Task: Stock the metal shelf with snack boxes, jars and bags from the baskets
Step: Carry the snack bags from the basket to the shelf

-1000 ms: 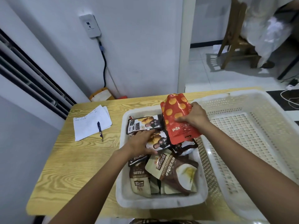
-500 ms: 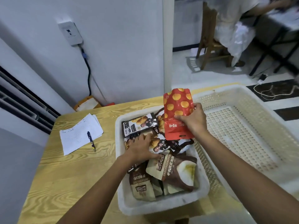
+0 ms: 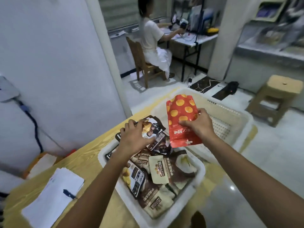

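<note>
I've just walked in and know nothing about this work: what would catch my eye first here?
The red bag with orange dots, held up in the right hand above the table, stands out most. Just left of it, the left hand grips a black snack bag over a white basket crammed with brown and cream bags. Behind the red bag sits a second basket, seemingly empty.

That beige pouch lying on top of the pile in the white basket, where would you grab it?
Pinch the beige pouch by its near edge, coming from above: it lies flat and uncovered atop the other bags, so that thin edge should lift free.
</note>
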